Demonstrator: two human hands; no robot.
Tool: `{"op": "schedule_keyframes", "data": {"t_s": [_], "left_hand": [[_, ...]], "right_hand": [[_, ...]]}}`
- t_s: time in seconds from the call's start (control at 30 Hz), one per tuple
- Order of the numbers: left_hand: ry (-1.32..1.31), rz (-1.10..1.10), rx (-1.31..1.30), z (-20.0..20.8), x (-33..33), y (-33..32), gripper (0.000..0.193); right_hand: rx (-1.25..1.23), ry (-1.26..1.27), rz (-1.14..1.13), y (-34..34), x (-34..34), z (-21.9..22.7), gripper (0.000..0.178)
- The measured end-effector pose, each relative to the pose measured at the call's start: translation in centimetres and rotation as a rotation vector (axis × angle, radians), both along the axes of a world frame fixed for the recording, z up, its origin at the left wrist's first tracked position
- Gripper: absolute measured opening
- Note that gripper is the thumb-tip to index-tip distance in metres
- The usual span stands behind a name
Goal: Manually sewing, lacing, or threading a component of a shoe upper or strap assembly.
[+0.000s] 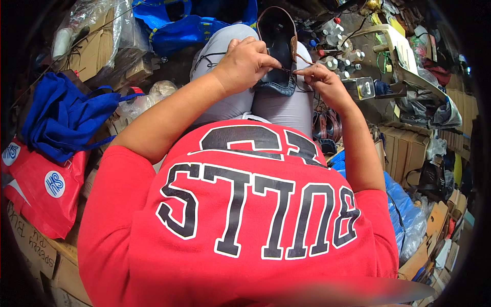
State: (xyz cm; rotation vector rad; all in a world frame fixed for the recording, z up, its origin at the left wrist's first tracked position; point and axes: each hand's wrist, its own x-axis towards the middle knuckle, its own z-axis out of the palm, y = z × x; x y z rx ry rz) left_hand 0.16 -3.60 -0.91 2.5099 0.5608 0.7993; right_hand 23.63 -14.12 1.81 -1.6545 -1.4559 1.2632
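"Shoe [279,46], dark inside and brown-rimmed: where is it placed?"

"It is rested on the lap, over grey trousers [280,106], near the knees. A brown lace [305,60] is seen looping from its right side."

"How are the hands held?"

"Both are brought close together over the shoe. By the right hand [327,86], the lace is pinched, thumb and forefinger nearly closed. The left hand [243,64] is bent across from the left, its fingertips drawn narrow over the opening (what is gripped there, if anything, cannot be told)."

"And what is found around them?"

"A dark cord [207,61] is draped on the left knee. Beyond it, a shiny blue bag [209,31] is set down. Small bottles [353,55] are clustered to the right, and brown footwear [327,125] is tucked beside the right thigh. At far left, a blue cloth bag [61,115] is laid against a red bag [64,204]. A lettered red shirt [266,271] is worn."
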Motion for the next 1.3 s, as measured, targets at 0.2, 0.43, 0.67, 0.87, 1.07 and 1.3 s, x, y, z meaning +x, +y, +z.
{"op": "schedule_keyframes", "data": {"t_s": [0.2,0.43,0.67,0.87,1.07,1.3], "left_hand": [[0.084,0.012,-0.039,-0.3,0.3,0.1,0.021],[0.118,0.012,-0.064,-0.2,0.4,0.0,0.02],[0.117,-0.041,-0.142,-0.3,1.8,1.1,0.018],[0.025,-0.238,-0.032,-0.3,3.3,2.6,0.009],[0.076,-0.024,-0.069,0.4,0.9,-0.5,0.015],[0.259,0.162,-0.313,1.1,2.0,-1.0,0.012]], "right_hand": [[-0.057,-0.104,0.095,1.9,1.1,-0.2,0.027],[-0.052,-0.052,0.119,2.3,1.5,-0.6,0.04],[-0.054,-0.018,0.157,2.4,1.8,-0.5,0.043],[-0.059,-0.034,0.15,2.4,1.6,-0.8,0.042],[-0.076,0.005,-0.019,0.4,-0.2,-0.1,0.029],[-0.141,0.26,-0.173,0.5,-1.0,-0.6,0.023]]}}
